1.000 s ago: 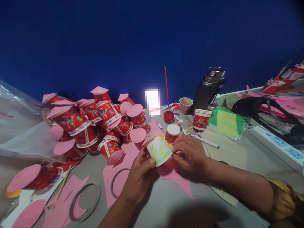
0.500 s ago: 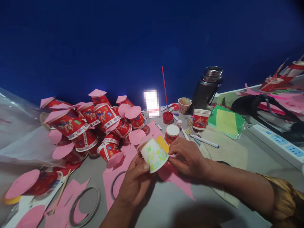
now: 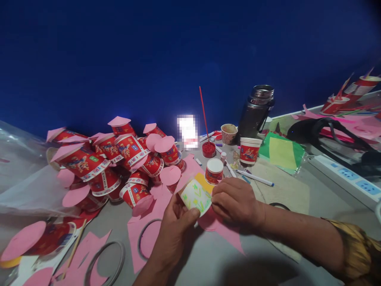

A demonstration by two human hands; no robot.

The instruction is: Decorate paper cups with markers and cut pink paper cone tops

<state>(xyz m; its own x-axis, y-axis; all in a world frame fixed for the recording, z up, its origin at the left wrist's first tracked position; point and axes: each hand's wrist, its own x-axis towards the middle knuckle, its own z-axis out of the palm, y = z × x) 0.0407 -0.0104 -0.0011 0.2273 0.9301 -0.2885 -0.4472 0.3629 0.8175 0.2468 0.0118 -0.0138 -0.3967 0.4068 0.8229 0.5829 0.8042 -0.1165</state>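
Observation:
My left hand (image 3: 175, 228) is wrapped round a white paper cup (image 3: 195, 194), its thumb across the front. Green and yellow plants are drawn on the cup, which is tilted with its rim toward the lower right. Against the rim's right side sit the curled fingers of my right hand (image 3: 235, 200); what they pinch, if anything, is hidden. Beneath both hands lies pink paper (image 3: 229, 234) with cut edges. A small red cup with a white top (image 3: 214, 171) stands just beyond my right hand, beside a yellow paper piece (image 3: 204, 182).
Red paper cups with pink paper cones (image 3: 131, 149) are heaped at the left. Behind are a red pot with a stick (image 3: 208, 149), stacked cups (image 3: 249, 153) and a dark flask (image 3: 256, 115). A power strip (image 3: 345, 174) lies right, grey rings (image 3: 120, 258) at front left.
The white cup has turned in my left hand, whose thumb now lies higher across its front. My right hand stays at the rim with its fingers more curled. The view has shifted slightly.

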